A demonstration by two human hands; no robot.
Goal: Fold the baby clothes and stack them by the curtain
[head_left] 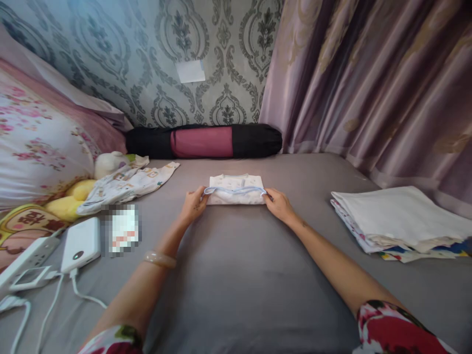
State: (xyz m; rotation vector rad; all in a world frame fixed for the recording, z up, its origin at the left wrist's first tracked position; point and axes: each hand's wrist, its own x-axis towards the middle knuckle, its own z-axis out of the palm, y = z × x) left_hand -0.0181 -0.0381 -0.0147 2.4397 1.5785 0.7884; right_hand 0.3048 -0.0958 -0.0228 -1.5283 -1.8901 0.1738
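Observation:
A white baby top with a faint print and light blue trim lies folded into a small block on the grey bed sheet. Its neckline edge faces the wall, and the blue-trimmed edge runs across its middle, slightly raised. My left hand pinches that edge at the left end. At the right end, my right hand has its fingers closed on the same edge. Both arms reach forward over the sheet, a pale bangle on the left wrist.
A stack of folded cloths lies at right. Left are a printed garment, plush toys, a white power bank with cables, a power strip and a pixelated item. A black and maroon roll lines the wall.

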